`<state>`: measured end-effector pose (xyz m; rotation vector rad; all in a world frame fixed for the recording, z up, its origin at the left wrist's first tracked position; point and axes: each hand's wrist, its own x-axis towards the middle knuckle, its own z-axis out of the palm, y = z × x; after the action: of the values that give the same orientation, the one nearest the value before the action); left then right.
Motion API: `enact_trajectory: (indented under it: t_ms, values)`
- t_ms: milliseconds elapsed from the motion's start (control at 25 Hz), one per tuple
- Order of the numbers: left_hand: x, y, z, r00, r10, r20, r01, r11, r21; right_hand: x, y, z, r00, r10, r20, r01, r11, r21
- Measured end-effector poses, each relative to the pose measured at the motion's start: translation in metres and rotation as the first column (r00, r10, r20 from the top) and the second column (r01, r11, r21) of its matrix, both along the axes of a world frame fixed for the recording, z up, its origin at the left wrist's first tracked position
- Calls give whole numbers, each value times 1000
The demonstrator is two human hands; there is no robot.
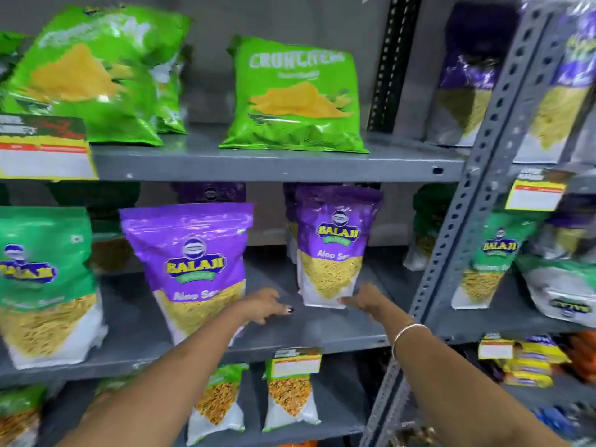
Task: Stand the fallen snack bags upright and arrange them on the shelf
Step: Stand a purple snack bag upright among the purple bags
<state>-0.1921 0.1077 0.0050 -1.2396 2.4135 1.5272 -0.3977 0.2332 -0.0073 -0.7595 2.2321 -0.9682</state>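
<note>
Two purple Balaji Aloo Sev bags stand on the middle grey shelf [322, 330]. The left purple bag [193, 266] leans slightly at the shelf's front. The right purple bag [332, 250] stands upright further back, with more purple bags behind it. My left hand [264, 306] hovers open over the bare shelf between the two bags, fingers spread, holding nothing. My right hand [366, 300] touches the lower right corner of the right purple bag with its fingertips, not closed around it.
Green Crunchem bags [296, 95] stand on the upper shelf. A green Balaji bag [45, 282] stands at the middle shelf's left. A perforated grey upright post [461, 221] divides off the right-hand shelving with more bags. Smaller bags and price tags sit on the lower shelf.
</note>
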Motion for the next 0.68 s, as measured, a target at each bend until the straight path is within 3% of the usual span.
enact_trajectory:
  t_ms: [80,200,280,400,680]
  values:
    - [-44,-5,-11,973,163,-164,-170,985,-30,-32,0,-1,978,-1,206,42,981,-192]
    - [-93,-10,-22,892,281,-353,-297,955,10,-60,-12,-5,970,145,194,-72,938,-339]
    - [-110,-5,-27,818,358,-449,-340,932,124,-66,-20,-7,940,281,194,-183,894,-410]
    - [-109,9,-28,767,437,-470,-413,896,160,-64,-18,-13,913,340,224,-201,855,-479]
    - [-79,50,-26,812,449,-372,-465,884,51,-53,20,-9,891,391,230,-271,865,-422]
